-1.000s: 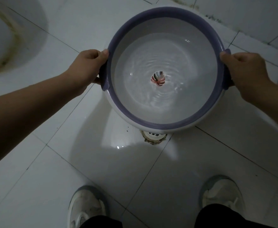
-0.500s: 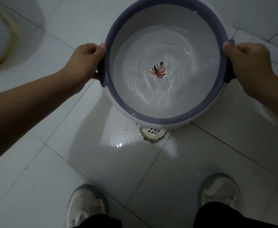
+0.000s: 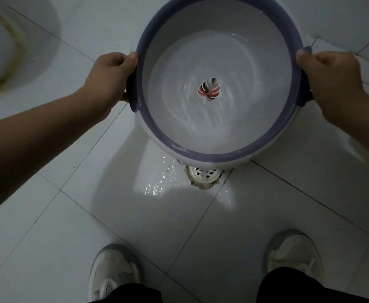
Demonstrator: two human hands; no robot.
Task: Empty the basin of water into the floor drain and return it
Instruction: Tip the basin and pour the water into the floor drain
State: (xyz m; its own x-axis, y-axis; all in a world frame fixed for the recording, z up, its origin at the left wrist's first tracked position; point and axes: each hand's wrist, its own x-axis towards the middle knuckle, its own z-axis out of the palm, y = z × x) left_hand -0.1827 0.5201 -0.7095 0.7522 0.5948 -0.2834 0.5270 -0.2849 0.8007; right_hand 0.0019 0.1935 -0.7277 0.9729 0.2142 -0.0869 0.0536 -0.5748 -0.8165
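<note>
We see one basin (image 3: 212, 154), white with a purple rim, held above the tiled floor at twelve o'clock in the view, tipped toward us so its near rim hangs just over the one floor drain (image 3: 204, 172). Water (image 3: 201, 119) lies rippling inside, over a single red and dark leaf mark (image 3: 209, 90) at the centre of the bottom. Two hands carry it: our left hand (image 3: 111, 77) is closed around the handle at nine o'clock, thumb on the rim, and our right hand (image 3: 330, 79) is closed around the handle at three o'clock in the same way. Compared with a second ago, the basin sits higher in view and is tilted more, the drain grate shows more fully, and bright wet glints (image 3: 159, 182) now lie on the tile just left of the drain. Two pale shoes (image 3: 113, 274) stand at six o'clock, well apart. The floor (image 3: 48, 226) is large white glossy tiles with dark grout lines; a stained white fixture (image 3: 9, 51) curves in at ten o'clock
</note>
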